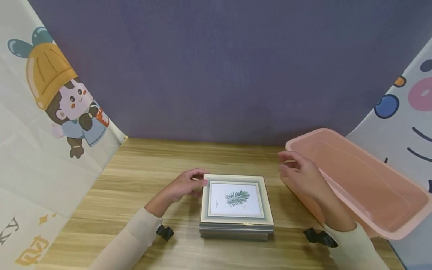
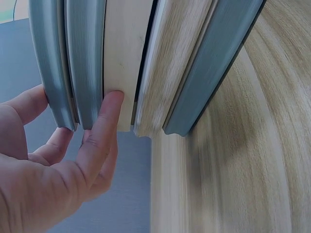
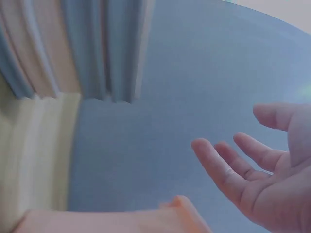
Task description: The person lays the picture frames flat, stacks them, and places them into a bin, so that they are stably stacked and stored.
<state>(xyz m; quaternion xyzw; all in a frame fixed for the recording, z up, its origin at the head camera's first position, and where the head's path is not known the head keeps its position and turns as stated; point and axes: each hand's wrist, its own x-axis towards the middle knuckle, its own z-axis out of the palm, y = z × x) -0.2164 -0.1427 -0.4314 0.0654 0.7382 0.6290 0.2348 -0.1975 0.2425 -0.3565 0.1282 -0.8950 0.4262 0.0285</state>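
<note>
A stack of several picture frames (image 1: pixel 236 178) lies on the table, the top one showing a green leaf print in a cream and grey-blue border. My left hand (image 1: pixel 185 185) is at the stack's left side; its thumb touches the top frame's edge. In the left wrist view, the left hand's fingers (image 2: pixel 104 128) rest against the frame sides, which are blue, beige and wood-toned. My right hand (image 1: pixel 303 174) hovers by the near-left rim of a pink bin (image 1: pixel 361 225), holding nothing. Its fingers (image 3: pixel 221 174) are spread and slightly bent in the right wrist view.
The pink bin stands at the right of the wooden table (image 1: pixel 135 165), angled beside the stack. A dark blue-grey panel (image 1: pixel 216 75) rises behind the table. Printed white cloths (image 1: pixel 20 112) hang at both sides.
</note>
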